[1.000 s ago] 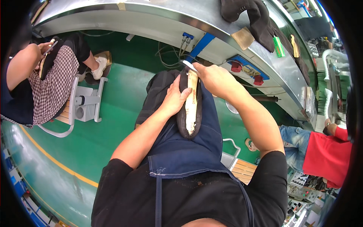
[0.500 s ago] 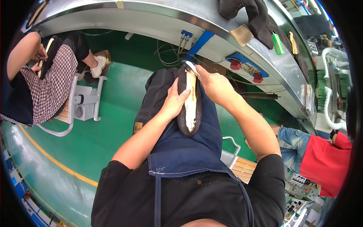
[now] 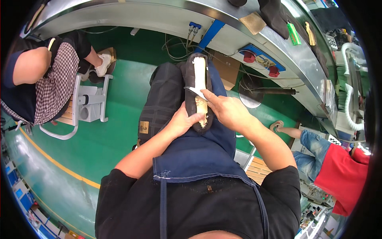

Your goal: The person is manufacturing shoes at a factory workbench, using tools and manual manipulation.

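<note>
A dark shoe upper [image 3: 190, 77] lies sole side up across my lap, its long axis pointing away from me. Along its middle runs a pale yellow insole [image 3: 199, 71] with ragged bits at the near end. My left hand [image 3: 183, 121] grips the shoe's left side near that end, thumb across the insole. In my right hand [image 3: 230, 113] is a curved, shiny metal tool [image 3: 193, 90], probably a blade, lying across the middle of the insole. My right fingers are closed round its handle, which is mostly hidden.
Ahead runs a metal workbench [image 3: 223, 14] with dark pieces, a green packet [image 3: 293, 34] and sockets [image 3: 260, 61] on its side. A cardboard box [image 3: 226, 71] and round metal base [image 3: 251, 93] stand below. A seated person [image 3: 55, 87] is at left, another in red [image 3: 342, 171] at right.
My right hand has drawn the metal tool from the shoe's far end back toward its middle. My left hand has slid nearer the close end. The person at left has shifted an arm.
</note>
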The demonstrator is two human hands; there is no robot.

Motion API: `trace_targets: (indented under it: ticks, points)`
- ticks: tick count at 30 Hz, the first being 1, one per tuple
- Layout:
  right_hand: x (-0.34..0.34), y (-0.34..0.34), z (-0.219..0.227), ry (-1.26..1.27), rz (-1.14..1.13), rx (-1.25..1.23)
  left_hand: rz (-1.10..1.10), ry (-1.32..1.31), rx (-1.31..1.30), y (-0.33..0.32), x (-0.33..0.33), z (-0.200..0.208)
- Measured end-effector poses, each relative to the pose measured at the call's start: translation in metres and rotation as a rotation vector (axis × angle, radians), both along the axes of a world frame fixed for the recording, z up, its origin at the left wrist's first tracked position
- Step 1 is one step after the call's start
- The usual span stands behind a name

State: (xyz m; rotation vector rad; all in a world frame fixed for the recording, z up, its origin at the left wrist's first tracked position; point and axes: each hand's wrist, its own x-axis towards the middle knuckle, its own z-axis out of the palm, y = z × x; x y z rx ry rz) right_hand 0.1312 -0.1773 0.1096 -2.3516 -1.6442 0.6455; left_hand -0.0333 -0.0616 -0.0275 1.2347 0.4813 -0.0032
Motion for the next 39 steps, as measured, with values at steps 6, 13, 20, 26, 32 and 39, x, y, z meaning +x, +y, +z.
trace_targets:
  ticks: [6, 13, 20, 26, 32, 39]
  points:
    - [-0.014, -0.028, -0.005, 0.024, -0.072, -0.051, -0.077, -0.009, 0.012, -0.009, -0.001, 0.001]
    - [0.005, -0.062, -0.013, 0.389, -0.514, 0.233, -0.528, -0.083, 0.496, 0.003, 0.039, 0.030]
    - [0.040, -0.083, -0.015, 0.828, -0.926, 0.141, -0.112, -0.621, 1.305, 0.051, 0.134, 0.068]
    - [0.053, -0.081, -0.024, 0.818, -0.921, 0.140, -0.547, -0.317, 1.366, 0.081, 0.182, 0.062]
    - [0.063, -0.076, -0.010, 0.867, -0.869, 0.161, -0.301, -0.289, 1.533, 0.071, 0.203, 0.047]
    - [0.080, -0.044, 0.004, 1.330, -0.868, 0.137, -0.097, -0.056, 1.488, 0.073, 0.207, 0.051]
